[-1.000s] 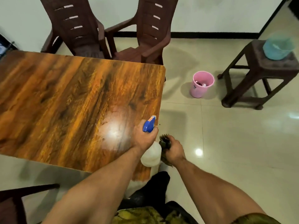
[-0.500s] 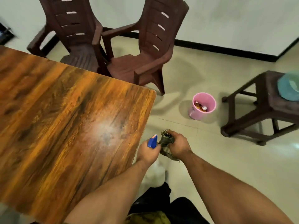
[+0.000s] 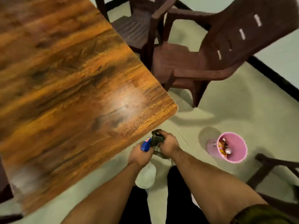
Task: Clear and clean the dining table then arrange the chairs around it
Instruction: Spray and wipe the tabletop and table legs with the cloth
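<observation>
The glossy wooden dining table (image 3: 68, 88) fills the left of the view, its top bare. Just off its near right corner, my left hand (image 3: 139, 155) grips a spray bottle (image 3: 146, 176) with a blue trigger head and a white body that hangs below the hand. Beside it, my right hand (image 3: 169, 145) holds a crumpled dark cloth (image 3: 156, 140) that touches the sprayer head. Two brown plastic armchairs stand past the table's far right side, one near (image 3: 215, 55) and one further back (image 3: 137, 26).
A pink bin (image 3: 233, 147) holding rubbish stands on the pale floor to the right. A dark stool (image 3: 275, 175) shows at the right edge. Another dark chair part (image 3: 4, 188) sits at the lower left. A black skirting line runs along the wall.
The view has swung left and down, so the table corner, chairs and bin shifted. Both hands left the table edge and came together, cloth against the sprayer head.
</observation>
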